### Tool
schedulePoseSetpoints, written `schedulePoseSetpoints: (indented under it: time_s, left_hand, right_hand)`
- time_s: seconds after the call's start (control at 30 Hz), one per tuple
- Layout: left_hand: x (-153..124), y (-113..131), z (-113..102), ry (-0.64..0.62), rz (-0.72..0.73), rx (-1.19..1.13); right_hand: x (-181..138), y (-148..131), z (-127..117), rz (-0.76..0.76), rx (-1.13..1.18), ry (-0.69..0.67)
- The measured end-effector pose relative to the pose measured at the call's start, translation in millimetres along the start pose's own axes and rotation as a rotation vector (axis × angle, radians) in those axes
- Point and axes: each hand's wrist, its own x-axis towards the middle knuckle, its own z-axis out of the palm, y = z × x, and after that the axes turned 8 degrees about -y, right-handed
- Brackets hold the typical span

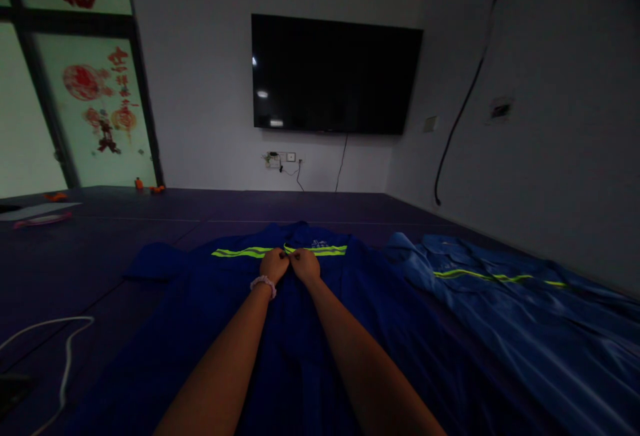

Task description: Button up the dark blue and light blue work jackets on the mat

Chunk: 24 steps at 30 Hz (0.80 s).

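Observation:
A dark blue work jacket (215, 303) with a yellow-green reflective stripe across its chest lies spread out before me, collar at the far end. Both my hands meet at its front opening, level with the stripe. My left hand (275, 263), with a pink band at the wrist, pinches the fabric edge there. Right beside it, my right hand (305, 265) is closed on the other side of the opening. The fingertips nearly touch, and the small part between them is too dark to make out. White lettering shows on the chest beyond my right hand.
A lighter blue garment (510, 309) with a similar stripe lies at the right. On the left are a white cable (68, 356), a pink item (43, 221) and small orange objects (157, 189). A television (335, 76) hangs on the far wall; a black cable (457, 123) hangs at the right.

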Motion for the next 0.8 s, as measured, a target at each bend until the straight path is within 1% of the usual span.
schedulePoseSetpoints:
  time_s: [0.43,0.8]
  left_hand:
    - [0.1,-0.1,0.0,-0.001,-0.002,0.008]
    - [1.4,-2.0,1.7,0.006,-0.001,0.012]
  right_hand:
    - [-2.0,-1.2,-2.6,-0.004,0.003,-0.008]
    - [-0.5,-0.1,0.2,-0.004,0.000,0.005]
